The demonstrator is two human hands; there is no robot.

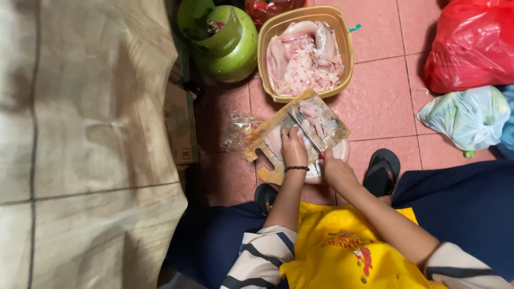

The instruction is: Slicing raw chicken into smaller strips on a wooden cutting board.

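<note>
Left hand [293, 149] on cutting board [262, 140], right hand [335, 170] gripping knife [305, 131]

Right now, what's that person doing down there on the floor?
A person is cutting pale raw fish on a wooden cutting board set on the pink tiled floor. The left hand presses down on a piece of fish while the right hand holds a knife over it. Just beyond the board, a tan basin is full of more fish pieces.
</note>
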